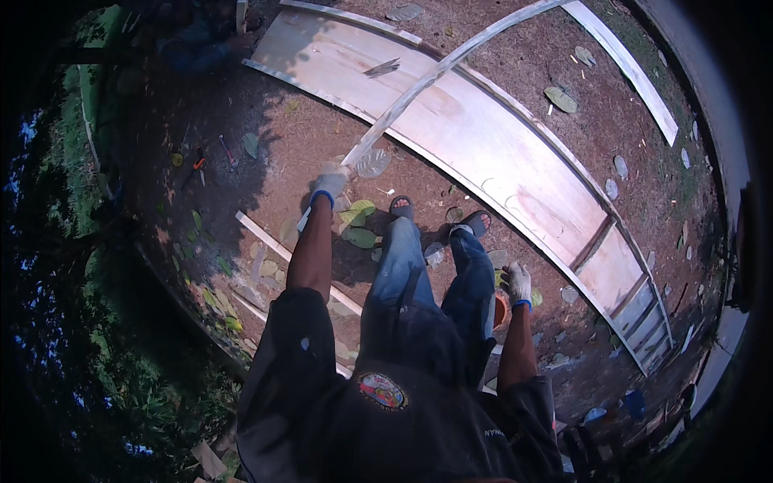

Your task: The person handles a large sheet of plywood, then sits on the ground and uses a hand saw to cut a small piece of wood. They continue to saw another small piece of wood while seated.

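Observation:
My left hand [328,183], in a pale work glove, is closed around the near end of a long, narrow wooden strip [439,71]. From there the strip slants up and to the right, crossing in front of a long plywood panel [491,137] with a batten frame. A short end of the strip sticks out below my grip. On the other side, my gloved right hand [518,282] hangs beside my leg with its fingers partly apart and nothing visible in them. Just below it is a reddish-brown container [501,308], partly hidden by my leg.
Another pale board [624,68] lies beyond the panel. An orange-handled tool [198,166] and a second hand tool [229,151] rest on the dirt at left. Near my legs lie thin wooden strips [266,235] and large leaves [359,237]. A dark piece of wood [382,68] sits on the panel.

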Demonstrator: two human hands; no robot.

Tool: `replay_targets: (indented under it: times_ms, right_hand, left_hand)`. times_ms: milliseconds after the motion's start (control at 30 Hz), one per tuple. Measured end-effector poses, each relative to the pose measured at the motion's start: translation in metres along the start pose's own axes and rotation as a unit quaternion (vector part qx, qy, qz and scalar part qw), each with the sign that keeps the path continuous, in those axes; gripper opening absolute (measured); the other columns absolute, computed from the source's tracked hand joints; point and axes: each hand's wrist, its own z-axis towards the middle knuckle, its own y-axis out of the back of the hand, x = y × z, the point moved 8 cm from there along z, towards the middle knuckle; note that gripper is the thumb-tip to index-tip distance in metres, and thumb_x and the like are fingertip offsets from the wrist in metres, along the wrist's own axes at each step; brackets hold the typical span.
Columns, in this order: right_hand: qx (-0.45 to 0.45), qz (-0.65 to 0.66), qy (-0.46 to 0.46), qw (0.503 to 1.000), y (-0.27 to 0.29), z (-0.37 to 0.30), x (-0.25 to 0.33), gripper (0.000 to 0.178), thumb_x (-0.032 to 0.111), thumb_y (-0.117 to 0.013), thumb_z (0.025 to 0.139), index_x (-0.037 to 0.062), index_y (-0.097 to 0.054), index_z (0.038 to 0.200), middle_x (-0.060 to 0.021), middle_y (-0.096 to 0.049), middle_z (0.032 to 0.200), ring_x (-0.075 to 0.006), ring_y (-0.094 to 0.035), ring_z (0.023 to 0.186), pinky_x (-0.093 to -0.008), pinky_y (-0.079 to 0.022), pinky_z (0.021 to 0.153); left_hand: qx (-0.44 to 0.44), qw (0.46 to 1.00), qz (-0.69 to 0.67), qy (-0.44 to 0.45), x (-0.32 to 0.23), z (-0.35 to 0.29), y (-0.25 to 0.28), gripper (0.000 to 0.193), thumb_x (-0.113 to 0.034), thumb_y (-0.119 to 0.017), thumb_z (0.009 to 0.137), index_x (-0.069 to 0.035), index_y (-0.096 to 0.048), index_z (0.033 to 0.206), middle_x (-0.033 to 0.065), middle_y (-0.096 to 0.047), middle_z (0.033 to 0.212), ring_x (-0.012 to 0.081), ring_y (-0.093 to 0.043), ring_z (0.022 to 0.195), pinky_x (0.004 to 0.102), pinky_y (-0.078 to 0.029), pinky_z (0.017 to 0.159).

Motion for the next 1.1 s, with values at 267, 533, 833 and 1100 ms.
replay_targets:
  times_ms: [267, 533, 833, 1100]
  right_hand:
    - [-0.019, -0.174, 0.146, 0.974, 0.019, 0.222, 0.003, 0.055, 0.041, -0.062, 0.101, 0.0021, -0.057, 0.139, -0.0062, -0.069, 0.109, -0.0142, -0.063, 0.092, -0.0298, -0.052, 0.079]
    - [-0.034, -0.212, 0.218, 0.952, -0.010, 0.409, -0.017, 0.060, 0.033, -0.062, 0.100, -0.0033, -0.049, 0.145, -0.0213, -0.061, 0.137, -0.0335, -0.061, 0.124, -0.0435, -0.051, 0.101]
    - [-0.041, -0.128, 0.371, 0.919, -0.086, 0.471, 0.015, 0.033, 0.016, -0.063, 0.100, -0.0010, -0.060, 0.129, -0.0074, -0.066, 0.114, -0.0140, -0.062, 0.102, -0.0292, -0.051, 0.089]
    - [-0.020, -0.028, 0.351, 0.936, -0.099, 0.440, 0.010, 0.030, 0.013, -0.061, 0.097, -0.0081, -0.056, 0.117, -0.0143, -0.060, 0.112, -0.0186, -0.062, 0.097, -0.0306, -0.053, 0.085]
  left_hand:
    - [-0.119, 0.969, -0.191, 0.103, 0.043, 0.204, -0.015, 0.048, -0.038, -0.077, 0.088, -0.005, -0.064, 0.119, 0.0102, -0.061, 0.106, 0.0228, -0.060, 0.094, 0.0390, -0.054, 0.074]
    - [-0.240, 0.923, -0.287, 0.089, 0.121, 0.341, 0.005, 0.075, -0.057, -0.081, 0.082, -0.006, -0.058, 0.133, 0.0172, -0.058, 0.127, 0.0315, -0.065, 0.099, 0.0420, -0.059, 0.078]
    - [-0.336, 0.855, -0.388, 0.074, 0.225, 0.384, 0.001, 0.101, -0.068, -0.080, 0.075, -0.008, -0.044, 0.148, 0.0180, -0.052, 0.130, 0.0329, -0.058, 0.106, 0.0510, -0.055, 0.081]
    - [-0.358, 0.853, -0.361, 0.115, 0.223, 0.401, -0.097, 0.093, -0.067, -0.072, 0.082, 0.013, -0.061, 0.129, 0.0289, -0.061, 0.137, 0.0379, -0.059, 0.128, 0.0426, -0.045, 0.104]
